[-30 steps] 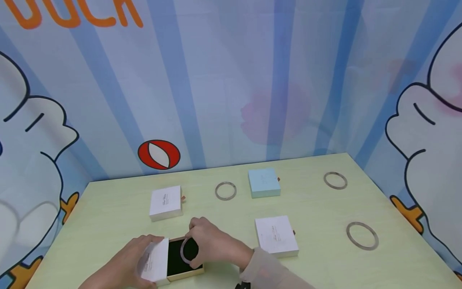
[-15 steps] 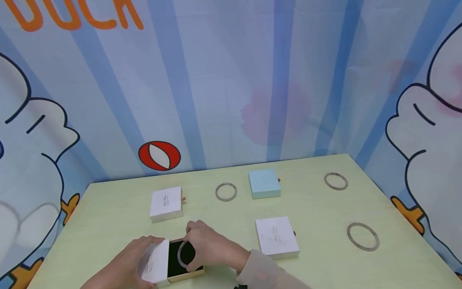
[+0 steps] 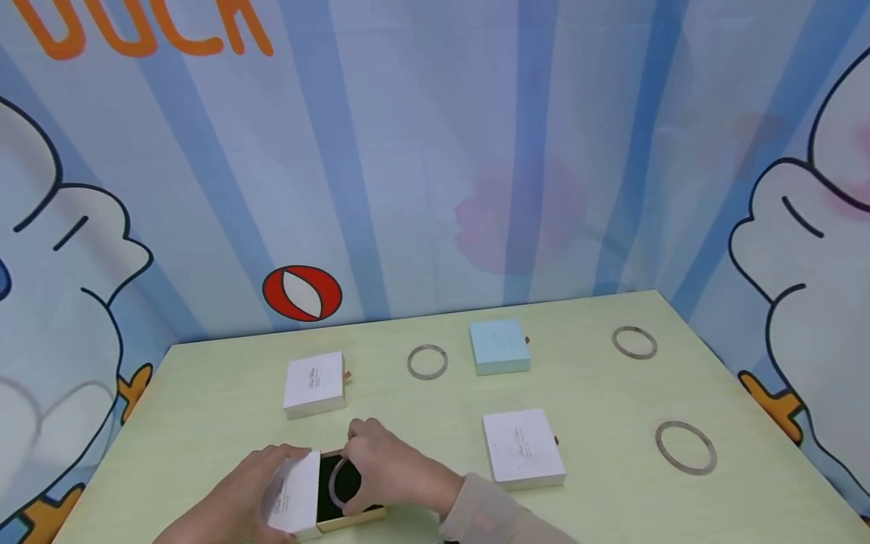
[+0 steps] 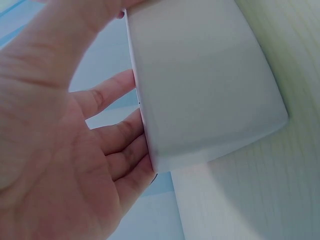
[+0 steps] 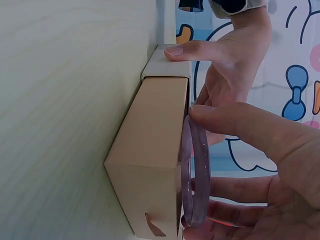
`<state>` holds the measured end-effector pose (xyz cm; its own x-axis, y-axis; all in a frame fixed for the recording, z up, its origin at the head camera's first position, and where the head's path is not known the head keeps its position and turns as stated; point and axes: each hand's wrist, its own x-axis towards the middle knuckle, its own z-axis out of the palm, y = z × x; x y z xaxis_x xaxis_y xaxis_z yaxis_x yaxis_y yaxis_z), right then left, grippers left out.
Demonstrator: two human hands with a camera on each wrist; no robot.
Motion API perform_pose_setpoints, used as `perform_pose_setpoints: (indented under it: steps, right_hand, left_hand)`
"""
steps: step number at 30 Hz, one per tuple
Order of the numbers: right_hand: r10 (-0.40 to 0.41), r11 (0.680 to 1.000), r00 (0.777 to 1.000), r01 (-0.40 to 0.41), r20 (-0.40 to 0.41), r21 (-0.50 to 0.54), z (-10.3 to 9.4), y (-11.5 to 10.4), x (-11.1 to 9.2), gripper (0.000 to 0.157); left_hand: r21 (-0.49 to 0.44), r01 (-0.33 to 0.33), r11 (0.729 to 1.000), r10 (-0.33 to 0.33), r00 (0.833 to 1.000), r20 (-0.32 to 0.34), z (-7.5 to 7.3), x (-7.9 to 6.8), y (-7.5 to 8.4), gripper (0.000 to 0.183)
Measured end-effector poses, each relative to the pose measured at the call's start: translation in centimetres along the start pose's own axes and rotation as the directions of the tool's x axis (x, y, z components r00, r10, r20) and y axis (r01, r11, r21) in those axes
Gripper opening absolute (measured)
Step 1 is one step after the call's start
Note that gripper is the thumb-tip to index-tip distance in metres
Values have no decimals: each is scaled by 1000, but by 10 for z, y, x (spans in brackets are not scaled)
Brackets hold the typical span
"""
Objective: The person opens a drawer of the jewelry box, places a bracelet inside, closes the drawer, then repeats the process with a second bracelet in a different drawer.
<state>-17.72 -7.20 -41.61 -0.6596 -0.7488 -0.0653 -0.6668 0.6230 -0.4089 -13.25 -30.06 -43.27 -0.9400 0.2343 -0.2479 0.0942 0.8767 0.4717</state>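
One hand [image 3: 392,463] pinches bangle [image 5: 201,172] at drawer rim [image 3: 352,519].

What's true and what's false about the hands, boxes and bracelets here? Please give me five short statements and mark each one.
1. The left hand grips a white box whose drawer is pulled out. True.
2. The right hand holds a bracelet. True.
3. That bracelet is well away from any drawer. False: it is right at the pulled-out drawer.
4. Three more bracelets lie on the table. True.
5. Every box is open. False: the light blue box and two white ones are closed.
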Motion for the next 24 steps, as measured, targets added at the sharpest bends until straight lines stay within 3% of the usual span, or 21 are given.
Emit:
perform_pose_setpoints:
  steps: [5, 16, 24]
  right_hand:
    - [12, 1000, 1000, -12, -15, -11, 3, -4, 1, 37]
    - [50, 998, 998, -51, -46, -37, 9, -9, -1, 40]
    - [62, 995, 994, -68, -89, -67, 16, -12, -1, 43]
  left_hand:
    - [-5, -33, 999, 33, 999, 10, -1, 1, -2, 105]
    - [-5, -45, 999, 45, 999, 13, -3, 0, -1, 105]
    - [2, -3, 1000, 3, 1000, -2, -1, 0, 2, 106]
